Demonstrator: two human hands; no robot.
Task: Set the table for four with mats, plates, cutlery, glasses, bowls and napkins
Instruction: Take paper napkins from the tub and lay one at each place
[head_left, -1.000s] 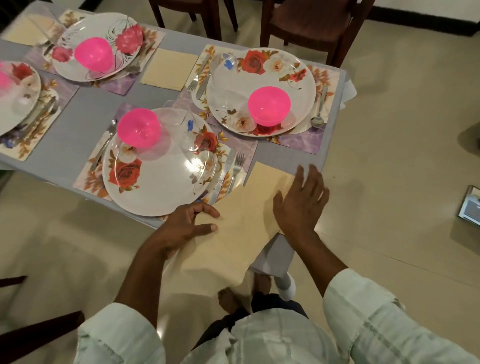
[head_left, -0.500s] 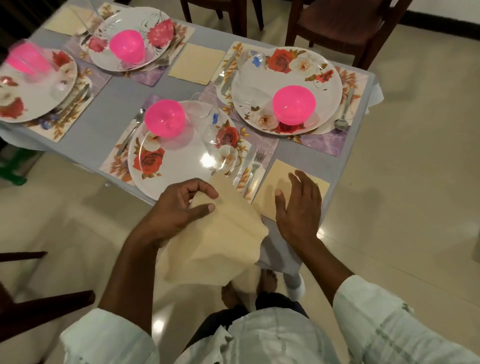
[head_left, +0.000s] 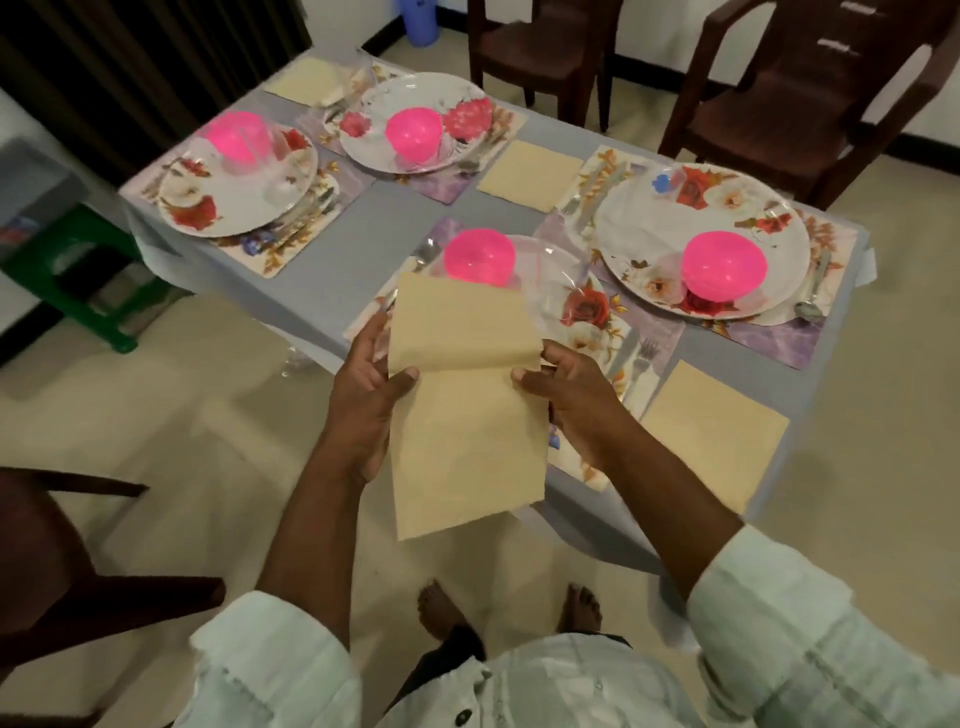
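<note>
Near plate (head_left: 576, 332) half-hidden behind held napkin (head_left: 462, 410).

Table (head_left: 395, 234), rectangular, under a grey cloth; its far corner sits near two dark brown chairs.

Lying directly on the cloth:
- Four floral place mats: far left mat (head_left: 291, 249), far middle mat (head_left: 447, 187), near middle mat (head_left: 649, 364), right mat (head_left: 810, 332). Each carries a flowered plate with a pink bowl, and cutlery rests along the mat edges.
- Three flat beige napkins: one at the far corner (head_left: 306, 80), one between the far middle and right mats (head_left: 530, 174), one at the near right corner (head_left: 717, 431).
</note>
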